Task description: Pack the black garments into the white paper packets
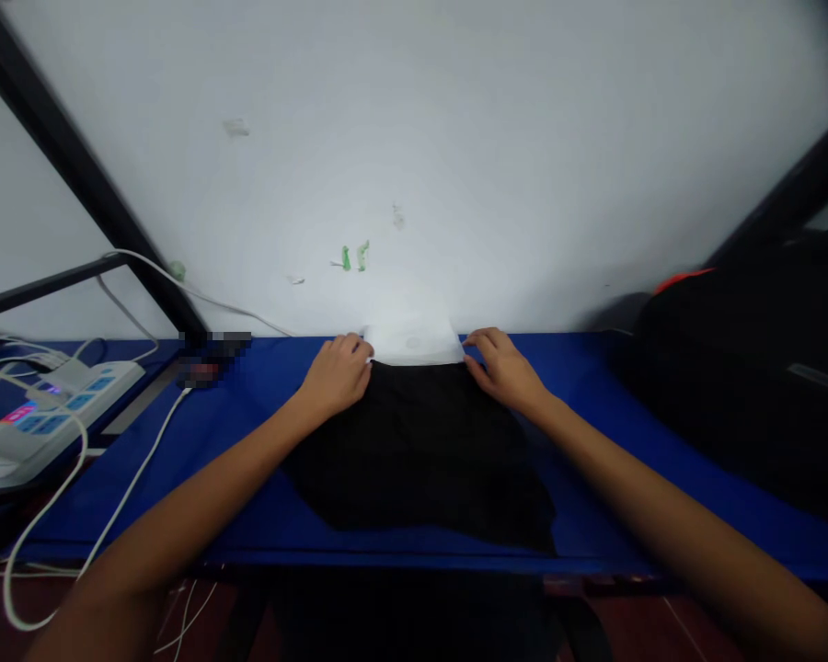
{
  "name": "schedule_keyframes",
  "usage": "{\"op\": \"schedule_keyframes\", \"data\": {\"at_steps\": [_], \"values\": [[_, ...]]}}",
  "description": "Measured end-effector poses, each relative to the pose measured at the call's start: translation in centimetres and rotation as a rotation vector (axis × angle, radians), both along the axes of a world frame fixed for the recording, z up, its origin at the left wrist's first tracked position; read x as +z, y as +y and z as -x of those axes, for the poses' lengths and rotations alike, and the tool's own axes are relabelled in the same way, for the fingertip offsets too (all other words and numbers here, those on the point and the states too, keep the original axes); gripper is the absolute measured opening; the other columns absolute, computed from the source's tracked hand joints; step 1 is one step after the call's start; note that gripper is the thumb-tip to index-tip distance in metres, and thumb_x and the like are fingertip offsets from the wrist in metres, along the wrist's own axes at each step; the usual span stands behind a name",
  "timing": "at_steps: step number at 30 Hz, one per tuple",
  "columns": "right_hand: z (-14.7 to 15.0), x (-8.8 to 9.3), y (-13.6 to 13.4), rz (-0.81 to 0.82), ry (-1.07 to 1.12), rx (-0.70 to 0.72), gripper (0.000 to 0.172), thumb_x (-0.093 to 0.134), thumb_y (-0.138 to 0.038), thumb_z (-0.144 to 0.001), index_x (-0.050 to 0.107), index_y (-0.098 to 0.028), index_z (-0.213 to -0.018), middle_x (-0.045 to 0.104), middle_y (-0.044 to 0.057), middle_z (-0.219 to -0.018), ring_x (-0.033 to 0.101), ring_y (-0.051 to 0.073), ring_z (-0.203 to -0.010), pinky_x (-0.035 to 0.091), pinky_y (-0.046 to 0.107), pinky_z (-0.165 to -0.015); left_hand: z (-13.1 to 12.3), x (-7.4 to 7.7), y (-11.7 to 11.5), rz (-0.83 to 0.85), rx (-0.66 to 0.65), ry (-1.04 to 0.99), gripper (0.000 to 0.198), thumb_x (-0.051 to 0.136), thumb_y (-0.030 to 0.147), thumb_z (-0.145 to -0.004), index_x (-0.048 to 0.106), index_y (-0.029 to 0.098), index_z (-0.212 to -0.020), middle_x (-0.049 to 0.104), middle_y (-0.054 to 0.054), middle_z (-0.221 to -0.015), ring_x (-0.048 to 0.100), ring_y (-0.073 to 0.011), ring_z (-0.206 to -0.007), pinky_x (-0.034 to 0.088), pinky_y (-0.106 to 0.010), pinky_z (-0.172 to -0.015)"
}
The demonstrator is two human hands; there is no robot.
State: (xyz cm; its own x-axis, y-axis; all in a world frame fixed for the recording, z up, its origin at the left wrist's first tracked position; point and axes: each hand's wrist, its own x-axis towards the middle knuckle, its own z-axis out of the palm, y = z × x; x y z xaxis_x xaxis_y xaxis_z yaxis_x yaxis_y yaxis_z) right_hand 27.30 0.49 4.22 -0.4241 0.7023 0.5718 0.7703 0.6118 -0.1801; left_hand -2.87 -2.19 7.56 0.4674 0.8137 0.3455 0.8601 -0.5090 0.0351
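Note:
A black garment lies spread on the blue table, its near edge hanging toward the table front. A white sheet or board pokes out from under its far edge, against the wall. My left hand is curled on the garment's far left corner, fingers pinching the cloth beside the white sheet. At the far right corner my right hand pinches the cloth edge in the same way.
A white wall stands right behind the table. A white power strip with white cables sits at the left. A black bag with a red trim fills the right side. Black frame bars slant on both sides.

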Motion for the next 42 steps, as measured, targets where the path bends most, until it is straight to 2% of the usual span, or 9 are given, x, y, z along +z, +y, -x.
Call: {"op": "schedule_keyframes", "data": {"at_steps": [5, 10, 16, 21, 24, 30, 37, 40, 42], "values": [[0.7, 1.3, -4.1, 0.113, -0.155, 0.224, 0.031, 0.044, -0.036, -0.098, 0.055, -0.016, -0.119, 0.062, 0.015, -0.109, 0.059, 0.028, -0.103, 0.051, 0.045, -0.089, 0.1, -0.1, -2.9, 0.244, -0.323, 0.074, 0.026, 0.049, 0.039, -0.097, 0.058, 0.018, -0.110, 0.059, -0.008, -0.107, 0.056, -0.0236, -0.099, 0.043, -0.036, -0.090], [1.0, 0.9, -6.8, 0.278, -0.301, 0.275, 0.053, 0.050, -0.055, -0.093, 0.053, -0.015, -0.127, 0.063, 0.016, -0.115, 0.061, 0.029, -0.104, 0.052, 0.046, -0.087, 1.0, -0.6, -3.0, 0.406, -0.232, 0.099, 0.038, 0.057, 0.049, -0.091, 0.058, 0.016, -0.108, 0.057, -0.011, -0.110, 0.055, -0.0266, -0.103, 0.044, -0.039, -0.091], [0.8, 0.6, -8.6, 0.303, -0.331, 0.289, 0.095, 0.058, -0.078, -0.072, 0.046, -0.012, -0.139, 0.060, 0.022, -0.125, 0.060, 0.035, -0.110, 0.048, 0.052, -0.093, 0.5, 1.7, -4.3, 0.350, -0.311, 0.042, 0.015, 0.053, 0.034, -0.092, 0.056, 0.019, -0.092, 0.059, -0.006, -0.096, 0.056, -0.0221, -0.091, 0.044, -0.035, -0.082], [-0.1, 1.3, -10.1, 0.311, -0.395, 0.284, 0.111, 0.075, -0.070, -0.061, 0.034, -0.014, -0.148, 0.055, 0.021, -0.135, 0.055, 0.037, -0.116, 0.044, 0.052, -0.097, 1.0, 3.1, -6.3, 0.402, -0.255, 0.079, 0.017, 0.057, 0.038, -0.086, 0.055, 0.021, -0.087, 0.063, -0.002, -0.086, 0.058, -0.0198, -0.078, 0.041, -0.031, -0.068], [-0.7, 1.7, -11.0, 0.214, -0.439, 0.232, 0.098, 0.078, -0.055, -0.067, 0.037, -0.012, -0.145, 0.061, 0.019, -0.124, 0.059, 0.035, -0.107, 0.048, 0.049, -0.090, 1.9, 3.2, -7.1, 0.415, -0.234, 0.115, 0.014, 0.061, 0.033, -0.081, 0.055, 0.021, -0.086, 0.063, -0.001, -0.082, 0.057, -0.0183, -0.072, 0.037, -0.029, -0.062], [-1.1, 1.3, -14.6, -0.029, -0.484, 0.239, 0.019, 0.049, -0.009, -0.087, 0.062, -0.018, -0.097, 0.061, 0.006, -0.079, 0.056, 0.020, -0.069, 0.045, 0.033, -0.063, 2.7, 3.6, -9.3, 0.616, -0.277, 0.109, 0.016, 0.063, 0.015, -0.071, 0.058, 0.022, -0.085, 0.060, 0.003, -0.074, 0.055, -0.0144, -0.064, 0.036, -0.025, -0.056], [-0.7, 1.9, -17.4, 0.035, -0.447, 0.328, 0.017, 0.049, -0.013, -0.088, 0.056, -0.022, -0.076, 0.058, 0.003, -0.072, 0.054, 0.020, -0.065, 0.041, 0.032, -0.055, 3.1, 3.8, -8.9, 1.020, -0.275, -0.076, 0.028, 0.066, 0.047, -0.082, 0.060, 0.020, -0.084, 0.062, 0.003, -0.062, 0.058, -0.0120, -0.054, 0.040, -0.020, -0.048], [-0.7, 2.6, -17.6, 0.019, -0.421, 0.346, 0.021, 0.047, -0.015, -0.091, 0.056, -0.022, -0.074, 0.057, 0.003, -0.071, 0.053, 0.019, -0.064, 0.038, 0.032, -0.052, 2.9, 2.7, -7.8, 0.847, -0.275, -0.244, 0.028, 0.058, 0.048, -0.090, 0.059, 0.020, -0.090, 0.061, 0.002, -0.066, 0.059, -0.0121, -0.055, 0.046, -0.023, -0.052], [-0.7, 2.7, -17.6, -0.017, -0.406, 0.345, 0.025, 0.045, -0.016, -0.093, 0.056, -0.022, -0.072, 0.057, 0.002, -0.068, 0.052, 0.018, -0.061, 0.037, 0.032, -0.051, 2.6, 1.6, -7.4, 0.555, -0.281, -0.278, 0.030, 0.057, 0.048, -0.091, 0.060, 0.020, -0.100, 0.067, -0.006, -0.093, 0.065, -0.0183, -0.080, 0.054, -0.030, -0.070]]}}
